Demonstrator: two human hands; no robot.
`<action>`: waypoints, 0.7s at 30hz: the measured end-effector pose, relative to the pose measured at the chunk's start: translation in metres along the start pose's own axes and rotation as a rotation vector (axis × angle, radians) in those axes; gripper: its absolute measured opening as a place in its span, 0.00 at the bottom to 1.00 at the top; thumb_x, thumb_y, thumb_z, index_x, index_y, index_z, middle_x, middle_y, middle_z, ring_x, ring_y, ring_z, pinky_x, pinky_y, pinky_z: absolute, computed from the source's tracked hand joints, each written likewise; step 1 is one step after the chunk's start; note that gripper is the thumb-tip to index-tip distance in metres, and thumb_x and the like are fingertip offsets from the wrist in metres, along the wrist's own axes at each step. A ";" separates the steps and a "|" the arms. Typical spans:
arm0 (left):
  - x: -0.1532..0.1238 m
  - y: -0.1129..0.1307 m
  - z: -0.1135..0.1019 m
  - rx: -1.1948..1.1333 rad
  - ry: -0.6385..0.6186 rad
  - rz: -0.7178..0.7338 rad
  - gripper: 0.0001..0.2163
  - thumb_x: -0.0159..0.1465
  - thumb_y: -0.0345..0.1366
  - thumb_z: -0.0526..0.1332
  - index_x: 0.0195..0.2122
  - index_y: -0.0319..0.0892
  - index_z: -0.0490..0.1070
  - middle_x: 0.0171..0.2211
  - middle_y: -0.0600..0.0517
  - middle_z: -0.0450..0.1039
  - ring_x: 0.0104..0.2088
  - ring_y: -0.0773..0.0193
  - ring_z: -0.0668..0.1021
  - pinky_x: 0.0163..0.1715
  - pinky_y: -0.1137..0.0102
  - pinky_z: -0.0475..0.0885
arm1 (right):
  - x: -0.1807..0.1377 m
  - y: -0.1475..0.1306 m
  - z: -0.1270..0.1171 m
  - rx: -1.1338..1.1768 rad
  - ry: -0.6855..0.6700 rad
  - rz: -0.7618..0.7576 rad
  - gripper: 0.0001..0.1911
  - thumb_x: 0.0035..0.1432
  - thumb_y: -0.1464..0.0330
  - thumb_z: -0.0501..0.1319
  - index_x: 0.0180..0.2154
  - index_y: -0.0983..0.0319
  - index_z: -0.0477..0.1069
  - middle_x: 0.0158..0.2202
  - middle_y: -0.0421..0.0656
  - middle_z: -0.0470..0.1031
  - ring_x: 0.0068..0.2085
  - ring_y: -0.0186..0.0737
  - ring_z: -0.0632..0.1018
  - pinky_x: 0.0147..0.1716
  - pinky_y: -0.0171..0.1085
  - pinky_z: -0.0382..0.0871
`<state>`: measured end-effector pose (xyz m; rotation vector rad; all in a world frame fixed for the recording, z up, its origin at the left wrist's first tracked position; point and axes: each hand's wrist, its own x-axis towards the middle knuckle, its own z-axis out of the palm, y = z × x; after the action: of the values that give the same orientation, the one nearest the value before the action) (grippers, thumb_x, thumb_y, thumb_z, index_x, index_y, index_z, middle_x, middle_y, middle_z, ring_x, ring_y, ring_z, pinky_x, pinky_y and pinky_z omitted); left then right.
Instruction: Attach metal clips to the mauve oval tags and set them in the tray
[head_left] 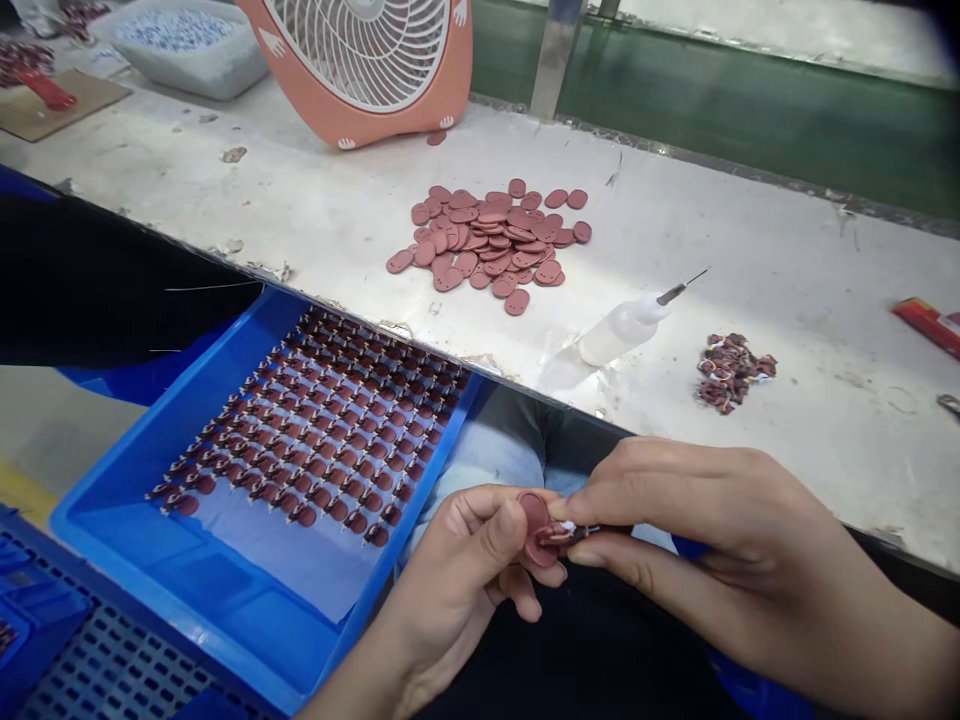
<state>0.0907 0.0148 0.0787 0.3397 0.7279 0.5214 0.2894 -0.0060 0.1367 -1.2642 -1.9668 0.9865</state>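
My left hand [480,570] is closed on a reddish-brown oval disc [534,520], its thumb on the near edge and fingers beneath. The fingertips of my right hand [697,530] pinch a small brown and white painted piece [566,532] against that disc. Whether a thin tool also sits between those fingers is hard to make out. Both hands meet just below the table's front edge. Beyond them, a loose pile of similar oval discs [499,235] lies on the table. A small heap of brown painted pieces [733,372] rests nearer my right hand.
A clear needle-tipped bottle [622,330] stands tilted-looking on the white table [825,290]. An orange fan [367,70] is behind the discs. At left, a blue tray [262,640] holds rows of discs with pieces attached. A white tub [180,50] sits at the far left.
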 end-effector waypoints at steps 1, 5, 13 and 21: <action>0.001 0.000 0.000 -0.006 0.003 -0.002 0.17 0.53 0.50 0.74 0.27 0.39 0.81 0.22 0.53 0.73 0.22 0.73 0.75 0.18 0.83 0.68 | 0.001 0.000 0.000 0.011 0.001 0.005 0.08 0.67 0.74 0.63 0.45 0.57 0.75 0.35 0.37 0.78 0.35 0.29 0.78 0.35 0.27 0.72; 0.002 0.000 -0.001 -0.024 0.000 -0.006 0.16 0.54 0.49 0.74 0.28 0.38 0.82 0.23 0.53 0.74 0.22 0.74 0.75 0.18 0.84 0.69 | 0.005 0.001 0.000 0.079 0.019 0.025 0.07 0.65 0.73 0.64 0.42 0.55 0.77 0.34 0.34 0.80 0.33 0.28 0.80 0.34 0.26 0.73; 0.001 0.001 -0.002 -0.045 -0.001 0.004 0.14 0.55 0.48 0.74 0.31 0.40 0.83 0.25 0.53 0.76 0.23 0.74 0.77 0.19 0.84 0.70 | 0.007 0.002 0.000 0.055 0.008 0.003 0.08 0.66 0.74 0.62 0.43 0.56 0.76 0.34 0.34 0.79 0.34 0.27 0.80 0.35 0.25 0.73; 0.002 0.002 0.000 -0.037 0.061 -0.010 0.15 0.53 0.47 0.75 0.32 0.39 0.84 0.21 0.53 0.74 0.22 0.73 0.76 0.18 0.83 0.71 | 0.008 -0.002 0.000 -0.082 -0.044 -0.057 0.06 0.68 0.74 0.60 0.44 0.58 0.74 0.35 0.38 0.78 0.34 0.30 0.77 0.34 0.29 0.72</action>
<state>0.0912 0.0176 0.0793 0.2864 0.7773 0.5367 0.2857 0.0004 0.1396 -1.2327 -2.0847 0.9218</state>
